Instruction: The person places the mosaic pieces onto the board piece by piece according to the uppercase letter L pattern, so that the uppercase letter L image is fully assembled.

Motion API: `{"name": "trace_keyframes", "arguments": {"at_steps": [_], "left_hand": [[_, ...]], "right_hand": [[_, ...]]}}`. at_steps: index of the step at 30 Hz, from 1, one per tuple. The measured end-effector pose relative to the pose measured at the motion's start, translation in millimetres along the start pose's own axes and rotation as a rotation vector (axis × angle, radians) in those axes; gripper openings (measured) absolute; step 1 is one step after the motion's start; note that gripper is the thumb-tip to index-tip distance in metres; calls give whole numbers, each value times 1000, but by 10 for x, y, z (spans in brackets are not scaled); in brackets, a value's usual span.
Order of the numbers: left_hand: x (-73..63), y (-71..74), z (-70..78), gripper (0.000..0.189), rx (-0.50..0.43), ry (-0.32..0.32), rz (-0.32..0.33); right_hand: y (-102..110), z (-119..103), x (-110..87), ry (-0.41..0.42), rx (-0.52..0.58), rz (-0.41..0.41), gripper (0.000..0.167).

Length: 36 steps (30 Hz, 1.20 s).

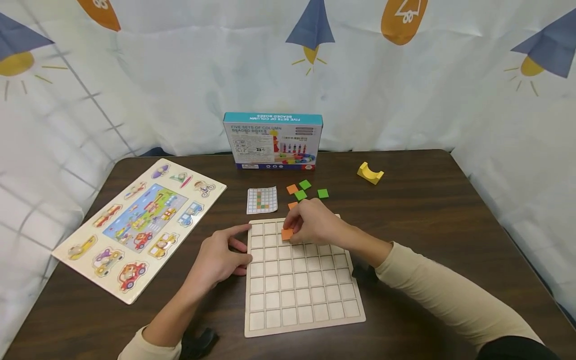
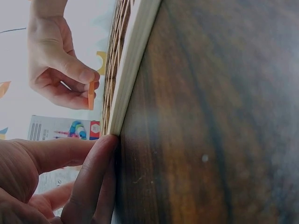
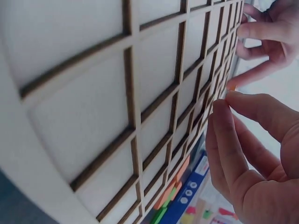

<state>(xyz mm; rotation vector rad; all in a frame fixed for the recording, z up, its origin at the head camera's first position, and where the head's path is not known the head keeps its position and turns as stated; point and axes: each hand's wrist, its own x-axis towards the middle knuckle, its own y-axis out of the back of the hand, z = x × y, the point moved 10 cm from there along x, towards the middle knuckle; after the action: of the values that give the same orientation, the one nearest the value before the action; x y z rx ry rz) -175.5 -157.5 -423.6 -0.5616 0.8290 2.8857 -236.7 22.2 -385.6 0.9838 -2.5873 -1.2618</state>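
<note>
My right hand pinches a small orange square tile between thumb and fingertips, over the upper rows of a pale wooden grid board. In the left wrist view the orange tile is held edge-on, just above the board's surface. My left hand rests on the table at the board's left side, thumb and fingertips touching its edge. Beyond the board lie loose green tiles and orange tiles, one orange tile partly hidden by my right hand. A small pattern card with a coloured grid lies beside them.
A wooden picture puzzle board with vehicle pieces lies at the left of the table. A beaded-boxes carton stands at the back, and a yellow curved block sits at the back right. A patterned curtain hangs behind the table.
</note>
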Motion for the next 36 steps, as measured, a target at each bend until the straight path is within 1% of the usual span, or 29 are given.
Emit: {"name": "trace_keyframes", "arguments": {"at_steps": [4, 10, 17, 29, 36], "left_hand": [[-2, -5, 1, 74, -6, -3, -4], [-4, -2, 1, 73, -11, -2, -8], [-6, 1, 4, 73, -17, 0, -8], [-28, 9, 3, 73, -14, 0, -5], [-28, 8, 3, 73, -18, -2, -5]], "right_hand": [[-40, -44, 3, 34, -27, -2, 18], [-90, -64, 23, 53, -38, -11, 18], [-118, -77, 46, 92, -79, 3, 17], [-128, -104, 31, 83, -68, 14, 18], [-130, -108, 41, 97, -81, 18, 18]]}}
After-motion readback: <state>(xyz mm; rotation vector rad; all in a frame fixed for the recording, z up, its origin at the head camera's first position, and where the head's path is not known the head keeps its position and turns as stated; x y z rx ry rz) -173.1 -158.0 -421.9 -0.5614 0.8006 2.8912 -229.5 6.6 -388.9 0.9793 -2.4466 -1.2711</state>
